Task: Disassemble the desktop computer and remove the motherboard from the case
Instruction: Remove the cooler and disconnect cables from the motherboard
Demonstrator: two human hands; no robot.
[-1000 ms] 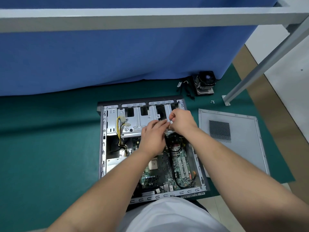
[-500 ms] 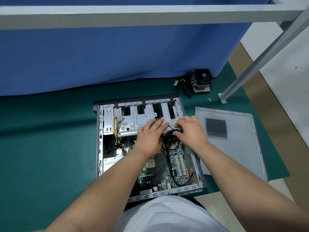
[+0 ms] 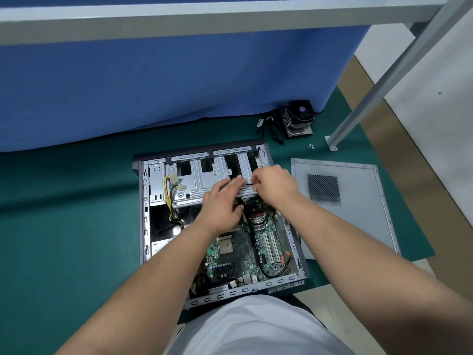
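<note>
The open computer case (image 3: 144, 201) lies flat on the green mat. Inside it the green motherboard (image 3: 266, 244) shows its bare processor and white slots. A silver drive cage (image 3: 204, 180) fills the far half of the case. My left hand (image 3: 222, 203) rests on the cage's near edge with fingers stretched out flat. My right hand (image 3: 275, 184) is just to its right, fingers curled and pinching a thin black cable (image 3: 249, 185) over the cage. A longer black cable (image 3: 277, 272) loops across the board's right side. Yellow and black power wires (image 3: 167, 196) hang at the cage's left.
The removed grey side panel (image 3: 358, 201) lies right of the case. A cooler with fan (image 3: 298, 119), loose black cables (image 3: 271, 129) and small screws (image 3: 311, 146) sit at the far right by a blue curtain. A metal frame leg (image 3: 363, 106) slants down at the right.
The view has shifted slightly. My right hand moved back up over the cage's near right edge, drawing the thin black cable with it. My left hand stayed on the cage edge.
</note>
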